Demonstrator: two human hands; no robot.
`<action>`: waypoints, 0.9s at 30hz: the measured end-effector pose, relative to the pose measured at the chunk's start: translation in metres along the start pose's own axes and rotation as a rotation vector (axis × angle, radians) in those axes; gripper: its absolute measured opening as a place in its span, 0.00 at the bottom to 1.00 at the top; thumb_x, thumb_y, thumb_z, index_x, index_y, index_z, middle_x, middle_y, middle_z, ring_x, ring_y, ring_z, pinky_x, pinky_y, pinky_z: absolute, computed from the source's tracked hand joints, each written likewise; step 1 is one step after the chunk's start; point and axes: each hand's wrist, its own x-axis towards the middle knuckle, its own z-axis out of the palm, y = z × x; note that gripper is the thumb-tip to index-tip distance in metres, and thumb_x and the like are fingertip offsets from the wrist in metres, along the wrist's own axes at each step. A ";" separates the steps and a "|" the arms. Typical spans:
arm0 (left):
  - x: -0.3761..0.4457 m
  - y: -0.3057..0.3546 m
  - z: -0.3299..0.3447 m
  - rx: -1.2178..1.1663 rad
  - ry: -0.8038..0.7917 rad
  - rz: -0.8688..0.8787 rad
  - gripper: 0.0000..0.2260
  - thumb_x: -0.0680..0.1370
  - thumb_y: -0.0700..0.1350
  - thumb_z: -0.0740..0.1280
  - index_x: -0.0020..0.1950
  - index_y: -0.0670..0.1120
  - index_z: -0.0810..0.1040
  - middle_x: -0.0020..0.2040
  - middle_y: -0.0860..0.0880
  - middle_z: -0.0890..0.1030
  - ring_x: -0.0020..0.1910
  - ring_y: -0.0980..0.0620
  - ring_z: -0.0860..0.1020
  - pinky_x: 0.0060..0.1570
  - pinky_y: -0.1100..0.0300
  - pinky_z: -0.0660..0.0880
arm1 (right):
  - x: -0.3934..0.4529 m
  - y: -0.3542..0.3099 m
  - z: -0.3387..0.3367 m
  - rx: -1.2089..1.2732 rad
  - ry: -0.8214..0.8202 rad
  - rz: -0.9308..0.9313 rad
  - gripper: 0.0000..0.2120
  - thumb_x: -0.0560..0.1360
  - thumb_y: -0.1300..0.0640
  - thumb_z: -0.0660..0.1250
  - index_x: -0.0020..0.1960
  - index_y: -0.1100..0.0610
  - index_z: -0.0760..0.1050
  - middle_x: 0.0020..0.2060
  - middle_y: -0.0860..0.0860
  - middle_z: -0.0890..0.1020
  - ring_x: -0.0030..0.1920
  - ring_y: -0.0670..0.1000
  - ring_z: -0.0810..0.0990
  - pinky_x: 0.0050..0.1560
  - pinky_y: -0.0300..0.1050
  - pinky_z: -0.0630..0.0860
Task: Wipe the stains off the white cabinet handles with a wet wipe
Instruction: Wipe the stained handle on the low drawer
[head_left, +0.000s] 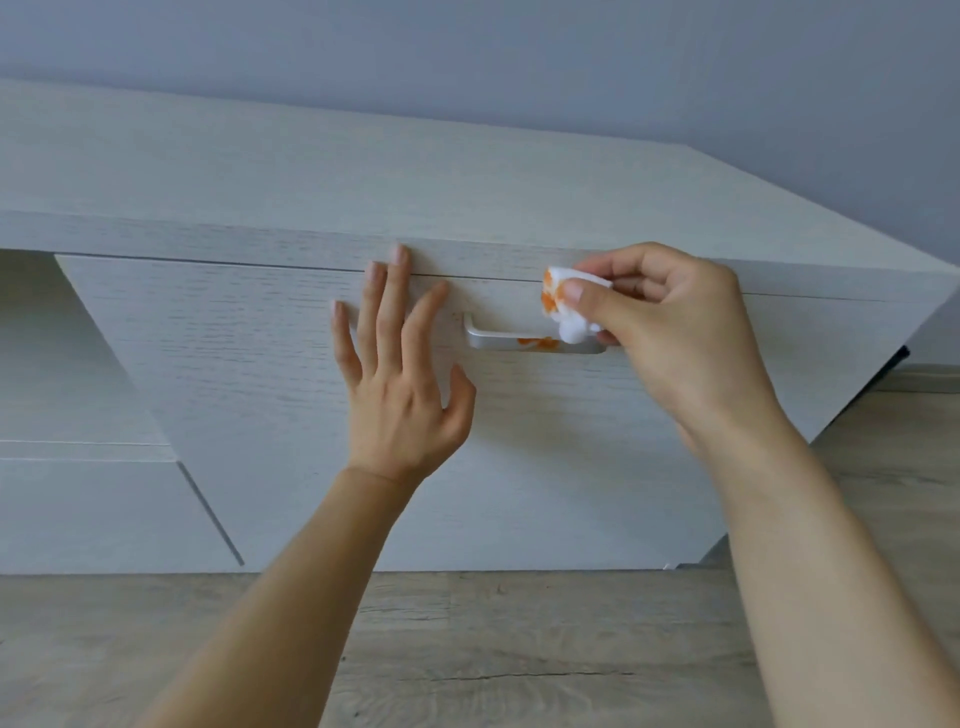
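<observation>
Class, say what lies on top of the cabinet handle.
An orange stain sits on the handle, with the wet wipe pressed beside it by the right hand, which covers the handle's right end.

Soft, even, cool daylight fills the frame without glare, faint shadows sit under the pale wood-grain cabinet top (363, 171), and wide-angle distortion bends straight edges toward the corners.

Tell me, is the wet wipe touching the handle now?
Touching. The head view shows the wet wipe, pinched by the right hand, with its lower end pressed on the handle.
</observation>
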 end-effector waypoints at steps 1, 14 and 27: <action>-0.002 0.000 0.001 0.001 -0.009 -0.013 0.29 0.70 0.42 0.65 0.70 0.44 0.63 0.75 0.43 0.55 0.75 0.41 0.51 0.73 0.43 0.43 | 0.000 0.001 -0.003 0.011 0.008 0.000 0.05 0.70 0.61 0.73 0.40 0.52 0.79 0.33 0.45 0.84 0.32 0.38 0.80 0.35 0.30 0.74; -0.013 -0.005 0.019 0.071 -0.045 0.023 0.29 0.76 0.51 0.57 0.75 0.44 0.55 0.75 0.42 0.52 0.74 0.37 0.48 0.72 0.46 0.36 | -0.003 0.017 -0.022 0.021 0.040 -0.063 0.06 0.71 0.62 0.73 0.41 0.52 0.79 0.33 0.46 0.83 0.33 0.41 0.80 0.38 0.32 0.75; -0.010 -0.007 0.045 0.108 0.279 0.020 0.22 0.77 0.52 0.57 0.70 0.44 0.65 0.72 0.42 0.63 0.73 0.39 0.56 0.73 0.48 0.43 | -0.009 0.040 -0.050 -0.067 -0.047 -0.050 0.06 0.74 0.63 0.68 0.42 0.53 0.79 0.31 0.45 0.84 0.31 0.41 0.80 0.33 0.31 0.76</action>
